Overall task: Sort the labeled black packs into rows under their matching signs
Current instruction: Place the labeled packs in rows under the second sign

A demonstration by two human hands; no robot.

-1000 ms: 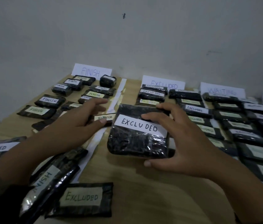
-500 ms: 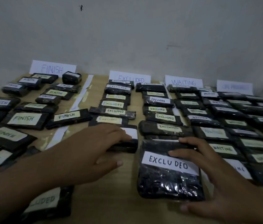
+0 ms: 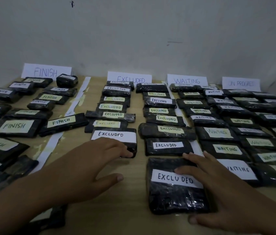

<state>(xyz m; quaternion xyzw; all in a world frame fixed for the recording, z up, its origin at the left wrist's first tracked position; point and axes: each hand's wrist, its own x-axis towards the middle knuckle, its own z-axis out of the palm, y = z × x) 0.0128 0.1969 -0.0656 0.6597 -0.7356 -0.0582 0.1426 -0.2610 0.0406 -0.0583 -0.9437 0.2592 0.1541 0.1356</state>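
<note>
1. A pale grey wall (image 3: 133, 31) stands behind the surface, bare but for a small dark mark high up.
2. A light wooden table (image 3: 134, 168) holds rows of black packs, with a white paper strip (image 3: 76, 102) between the two left groups.
3. Four white signs lean on the wall: FINISH (image 3: 46, 72), EXCLUDED (image 3: 129, 78), WAITING (image 3: 187, 80), and a fourth sign (image 3: 241, 83) too blurred to read surely.
4. The large pack (image 3: 171, 192), labelled EXCLUDED, lies flat at the near end of the right EXCLUDED row.
5. The right hand (image 3: 227, 189) rests on it, fingers spread across label and far edge, thumb at the near edge.
6. The left hand (image 3: 89, 160), thumb splayed, touches the near edge of another EXCLUDED pack (image 3: 115, 138).
</note>
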